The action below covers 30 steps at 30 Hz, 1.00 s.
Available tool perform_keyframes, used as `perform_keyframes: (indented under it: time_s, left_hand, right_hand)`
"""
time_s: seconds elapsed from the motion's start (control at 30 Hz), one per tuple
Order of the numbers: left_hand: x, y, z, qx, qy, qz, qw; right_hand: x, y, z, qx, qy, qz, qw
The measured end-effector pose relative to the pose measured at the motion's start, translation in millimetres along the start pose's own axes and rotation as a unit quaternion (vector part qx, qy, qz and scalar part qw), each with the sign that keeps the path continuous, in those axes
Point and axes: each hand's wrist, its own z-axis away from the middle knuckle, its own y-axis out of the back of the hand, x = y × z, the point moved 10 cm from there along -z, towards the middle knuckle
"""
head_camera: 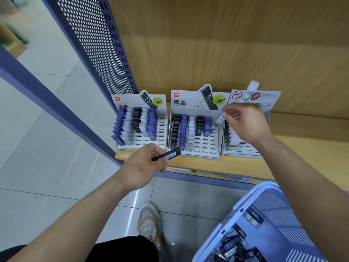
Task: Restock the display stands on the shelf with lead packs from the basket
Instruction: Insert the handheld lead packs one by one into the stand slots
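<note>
Three white display stands sit side by side on the wooden shelf: a left stand (162,129), a middle stand (215,140) and a right stand (243,150). Each holds rows of black, blue and white lead packs and has vacant slots. My left hand (145,165) grips a black lead pack (169,154) just in front of the left and middle stands. My right hand (245,121) pinches a white lead pack (220,120) over the gap between the middle and right stands. The blue basket (245,203) at the lower right holds several loose packs (236,248).
A perforated blue metal side panel (98,44) bounds the shelf on the left. The wooden shelf edge (226,165) runs below the stands, with a lower shelf under it. My shoe (149,222) stands on the tiled floor beside the basket.
</note>
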Motion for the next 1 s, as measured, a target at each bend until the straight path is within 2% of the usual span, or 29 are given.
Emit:
perform_keyframes:
  time_s: [0.17, 0.63, 1.0]
  left_hand:
    - [3, -2, -2, -0.004, -0.005, -0.010, 1.000]
    - [7, -7, -7, -0.013, -0.007, 0.011, 1.000]
    - [5, -3, -5, -0.010, -0.002, 0.017, 1.000]
  right_hand:
    - [15, -29, -17, -0.028, 0.010, 0.057, 0.998]
    - [23, -44, -24, 0.010, 0.018, 0.089, 0.996]
    - [31, -48, -27, -0.019, 0.007, 0.091, 0.996]
